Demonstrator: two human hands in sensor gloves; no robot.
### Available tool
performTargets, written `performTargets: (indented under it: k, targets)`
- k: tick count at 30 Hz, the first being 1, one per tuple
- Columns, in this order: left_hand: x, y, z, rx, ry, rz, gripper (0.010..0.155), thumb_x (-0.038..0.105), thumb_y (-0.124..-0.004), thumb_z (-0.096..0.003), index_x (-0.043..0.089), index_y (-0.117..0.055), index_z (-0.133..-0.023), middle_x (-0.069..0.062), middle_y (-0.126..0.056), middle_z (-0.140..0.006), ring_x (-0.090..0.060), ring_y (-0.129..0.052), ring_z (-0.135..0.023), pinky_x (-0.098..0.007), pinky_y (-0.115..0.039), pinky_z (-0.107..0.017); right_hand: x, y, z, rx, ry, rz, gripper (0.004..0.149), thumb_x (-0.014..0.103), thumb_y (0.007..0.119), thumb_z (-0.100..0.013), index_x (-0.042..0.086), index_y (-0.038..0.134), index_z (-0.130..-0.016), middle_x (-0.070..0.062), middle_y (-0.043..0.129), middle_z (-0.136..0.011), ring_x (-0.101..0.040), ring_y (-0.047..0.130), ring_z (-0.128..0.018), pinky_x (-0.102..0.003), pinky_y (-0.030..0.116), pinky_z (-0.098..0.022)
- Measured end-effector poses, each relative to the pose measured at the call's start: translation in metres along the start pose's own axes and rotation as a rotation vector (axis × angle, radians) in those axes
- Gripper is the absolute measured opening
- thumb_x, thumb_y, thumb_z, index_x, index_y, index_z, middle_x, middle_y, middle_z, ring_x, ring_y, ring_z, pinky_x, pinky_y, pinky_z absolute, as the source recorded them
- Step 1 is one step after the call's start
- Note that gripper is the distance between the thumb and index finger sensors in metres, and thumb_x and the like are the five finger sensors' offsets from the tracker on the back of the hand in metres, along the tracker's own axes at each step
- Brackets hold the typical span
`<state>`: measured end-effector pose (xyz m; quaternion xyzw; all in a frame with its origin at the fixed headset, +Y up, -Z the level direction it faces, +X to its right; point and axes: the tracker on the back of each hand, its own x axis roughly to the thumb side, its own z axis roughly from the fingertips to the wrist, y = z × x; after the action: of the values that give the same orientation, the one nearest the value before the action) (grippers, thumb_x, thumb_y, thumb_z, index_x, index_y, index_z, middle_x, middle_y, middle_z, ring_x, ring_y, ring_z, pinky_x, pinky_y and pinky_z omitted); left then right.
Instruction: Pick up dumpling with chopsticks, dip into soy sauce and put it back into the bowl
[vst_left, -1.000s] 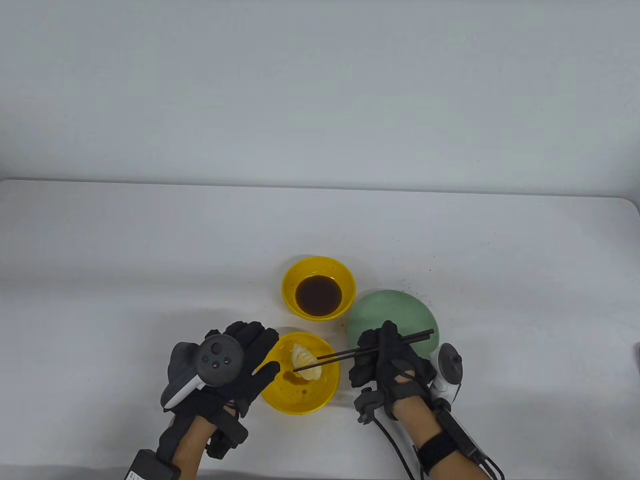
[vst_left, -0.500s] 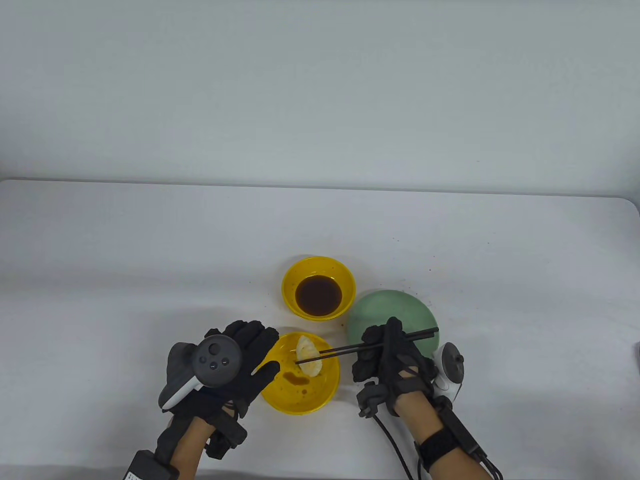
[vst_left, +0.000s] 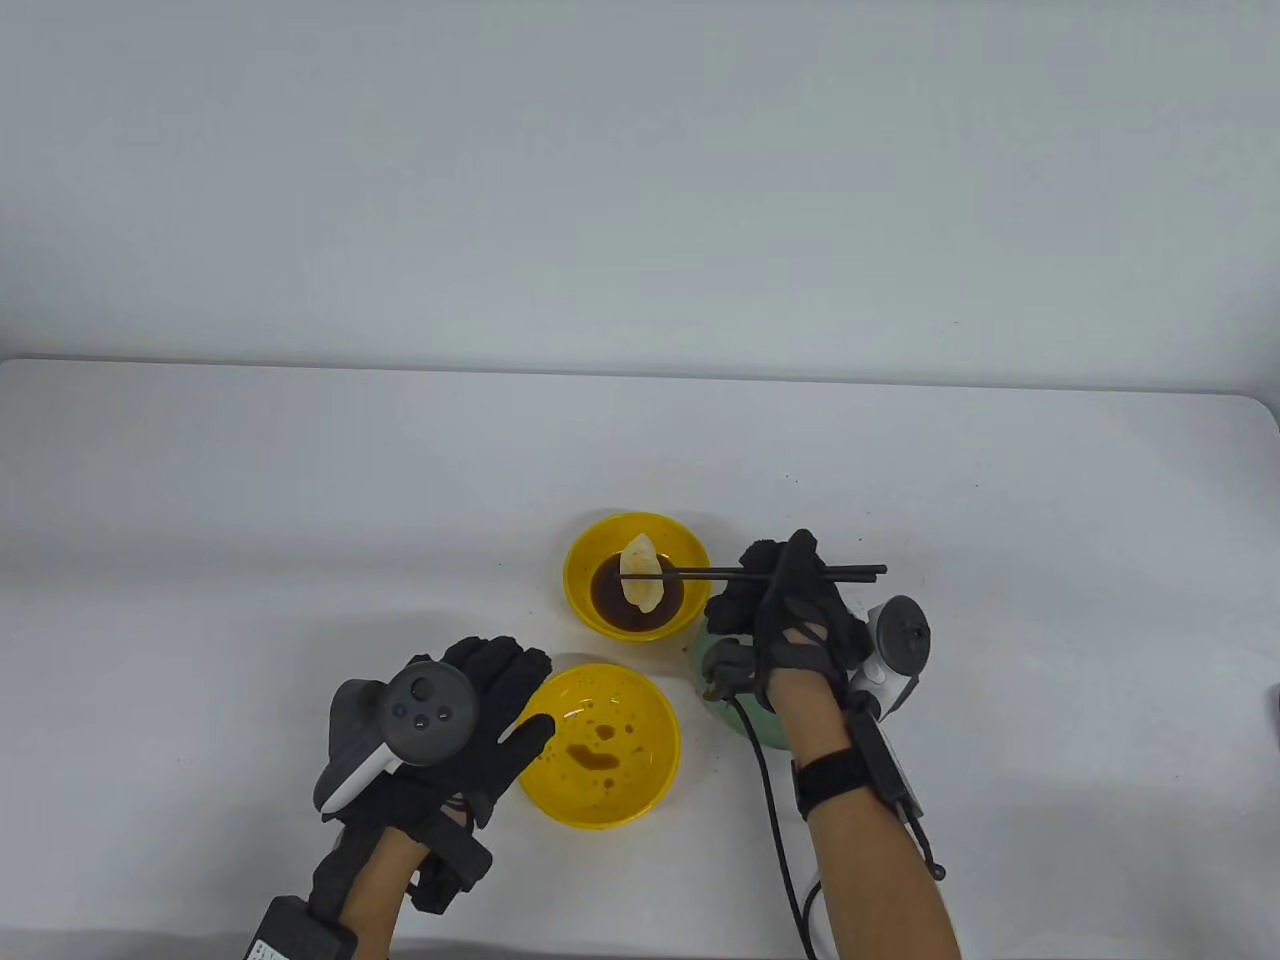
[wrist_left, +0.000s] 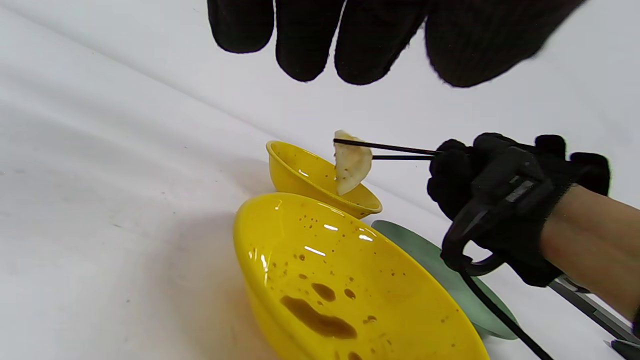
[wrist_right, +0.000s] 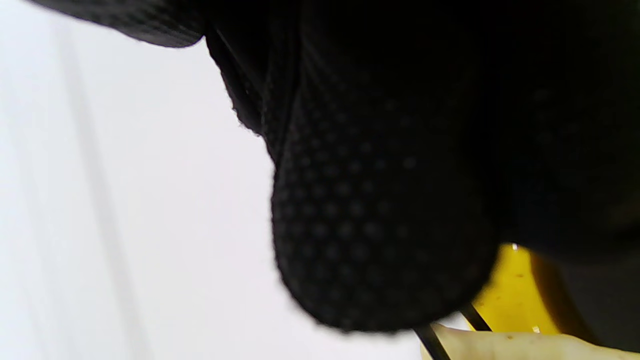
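Three views, taken in turn.

Table view, bowls: two yellow bowls and a green plate (vst_left: 745, 722) sit close together near the table's (vst_left: 200, 520) front edge. The sauce bowl (vst_left: 582, 570) lies at 12 o'clock from the near bowl (vst_left: 640, 790), and the plate lies at 3 o'clock from the near bowl, mostly hidden under the right wrist.
Table view, dumpling: the dumpling (vst_left: 640, 578) is pinched between the chopsticks (vst_left: 800, 573) over the dark sauce (vst_left: 615, 612); whether it touches the liquid cannot be told here.
Table view, right hand: the right hand (vst_left: 790, 615) is curled round the chopsticks, which point toward 9 o'clock.
Table view, left hand: the left hand (vst_left: 470, 720) lies at 9 o'clock of the near bowl, fingers straight and relaxed, gripping nothing, thumb at the rim.
Table view, near bowl: brown sauce stains and drops mark its floor.

Left wrist view, fingers: the left fingers (wrist_left: 305, 35) hang from the top edge, loose and apart from everything.
Left wrist view, dumpling: the dumpling (wrist_left: 351, 165) hangs from the chopsticks (wrist_left: 395, 152) above the sauce bowl (wrist_left: 295, 172), its lower tip dipping below the rim line.
Left wrist view, right hand: the right hand (wrist_left: 500, 200) clenches the sticks at 3 o'clock.
Left wrist view, foreground: the near bowl (wrist_left: 350, 285) is stained, with the plate (wrist_left: 435, 265) behind it.

Right wrist view, glove: the right hand (wrist_right: 400, 175) fills most of the frame.
Right wrist view, corner: at 5 o'clock show a stick of the chopsticks (wrist_right: 430, 342), a pale edge of the dumpling (wrist_right: 505, 345) and a strip of yellow bowl, which one cannot be told.
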<state>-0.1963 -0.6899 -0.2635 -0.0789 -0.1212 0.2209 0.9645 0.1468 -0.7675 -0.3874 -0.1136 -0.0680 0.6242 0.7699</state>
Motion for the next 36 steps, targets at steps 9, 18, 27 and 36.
performTargets:
  k: [9, 18, 27, 36]
  targets:
    - [0.002, 0.001, -0.001, -0.007, 0.001, -0.003, 0.071, 0.061, -0.069, -0.0478, 0.039, -0.053, -0.113, 0.005, -0.049, -0.122, -0.035, -0.043, -0.118, -0.067, -0.025, -0.082, -0.002, 0.017, -0.009, 0.006, -0.042, 0.174, 0.047, 0.048, 0.068, -0.050, 0.009, 0.090, -0.064, -0.026, 0.097, -0.039, -0.021, 0.114, -0.010, -0.043, 0.101, -0.009]
    - [0.000, 0.002, 0.001, 0.003, 0.006, 0.004, 0.071, 0.061, -0.069, -0.0479, 0.038, -0.053, -0.113, 0.004, -0.050, -0.122, -0.035, -0.043, -0.118, -0.067, -0.026, -0.081, -0.005, 0.011, -0.009, -0.008, -0.016, 0.094, 0.047, 0.047, 0.068, -0.050, 0.009, 0.090, -0.063, -0.026, 0.097, -0.038, -0.021, 0.114, -0.010, -0.043, 0.101, -0.009]
    - [-0.001, 0.003, 0.001, 0.008, 0.010, 0.012, 0.071, 0.061, -0.069, -0.0479, 0.039, -0.053, -0.113, 0.004, -0.049, -0.122, -0.035, -0.043, -0.118, -0.067, -0.026, -0.081, -0.025, -0.008, -0.002, -0.067, 0.122, -0.131, 0.047, 0.046, 0.068, -0.051, 0.007, 0.090, -0.063, -0.027, 0.096, -0.038, -0.022, 0.114, -0.009, -0.044, 0.101, -0.008]
    - [-0.001, 0.005, 0.002, 0.003, 0.007, 0.022, 0.070, 0.061, -0.069, -0.0480, 0.039, -0.053, -0.113, 0.005, -0.049, -0.122, -0.034, -0.043, -0.118, -0.067, -0.025, -0.082, -0.026, -0.014, 0.014, -0.050, 0.209, -0.328, 0.047, 0.046, 0.068, -0.051, 0.007, 0.090, -0.064, -0.027, 0.096, -0.039, -0.022, 0.114, -0.010, -0.044, 0.100, -0.009]
